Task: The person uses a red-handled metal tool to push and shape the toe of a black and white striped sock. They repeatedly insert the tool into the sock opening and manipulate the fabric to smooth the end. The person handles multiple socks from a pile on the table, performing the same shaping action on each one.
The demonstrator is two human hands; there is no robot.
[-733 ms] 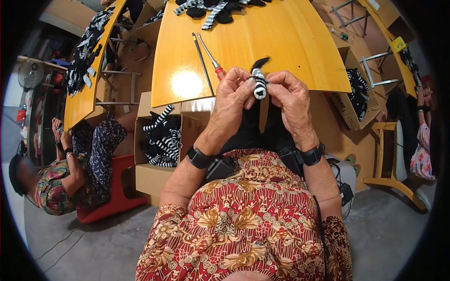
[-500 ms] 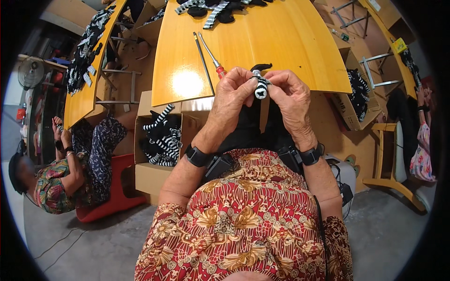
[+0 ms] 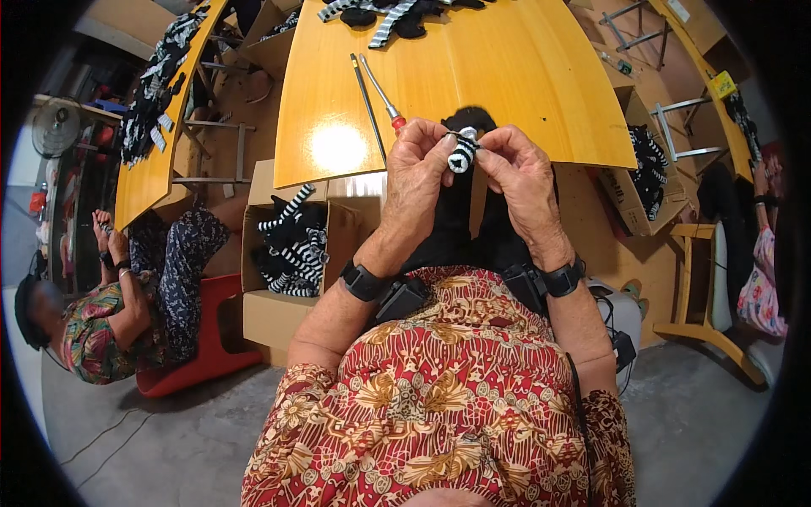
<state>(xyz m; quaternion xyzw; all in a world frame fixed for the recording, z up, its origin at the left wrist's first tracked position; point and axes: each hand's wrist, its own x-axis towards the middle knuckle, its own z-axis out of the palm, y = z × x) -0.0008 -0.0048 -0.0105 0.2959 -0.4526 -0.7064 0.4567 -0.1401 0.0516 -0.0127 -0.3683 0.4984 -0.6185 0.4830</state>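
Over the table's near edge, my left hand (image 3: pixel 420 160) and my right hand (image 3: pixel 517 167) pinch opposite sides of a small knitted tube (image 3: pixel 462 157) with black and white stripes. Its rounded end points down toward me. A soft black part (image 3: pixel 473 118) extends from its far end, above the table. Both hands are closed at the fingertips; the exact grip is partly hidden by the fingers. Just left of my left hand lies a screwdriver (image 3: pixel 382 89) with a red handle, beside a thin black rod (image 3: pixel 368 108).
Black and striped knitted pieces (image 3: pixel 397 19) lie on the yellow table (image 3: pixel 541 76). Cardboard boxes of similar pieces stand at left (image 3: pixel 272 317) and right (image 3: pixel 667 218). A person (image 3: pixel 106 325) sits at the left by another table (image 3: pixel 139 186). A wooden chair (image 3: pixel 701 325) stands right.
The striped tube has tilted, its rounded end swinging slightly left and up. More of the black part shows beyond my fingers. Both hands keep pinching it.
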